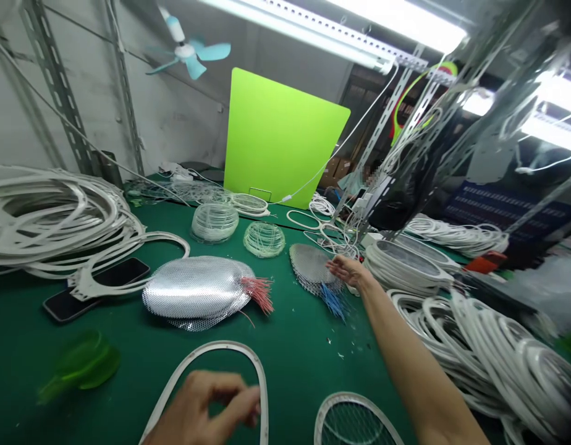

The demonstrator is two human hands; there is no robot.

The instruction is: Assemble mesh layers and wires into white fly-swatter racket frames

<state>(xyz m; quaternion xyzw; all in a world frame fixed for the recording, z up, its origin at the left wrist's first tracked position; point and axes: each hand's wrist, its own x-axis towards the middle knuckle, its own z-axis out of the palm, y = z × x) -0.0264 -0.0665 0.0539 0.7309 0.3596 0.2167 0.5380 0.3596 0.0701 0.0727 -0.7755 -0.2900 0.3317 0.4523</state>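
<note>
My left hand is low in front, over a white oval racket frame. Its fingers are curled and the thumb meets the fingertips near the frame's right side; whether something small sits between them is hidden. With the arm stretched forward, my right hand has its fingers extended at the right edge of a stack of grey metal mesh sheets. Blue wires lie at the near end of that stack. Left of it is a pile of shiny oval mesh sheets with red wires.
White frames are heaped at left and right. A strung white frame lies at the front edge. Wire coils, phones, a blurred green object and a lime-green board are also around the green table.
</note>
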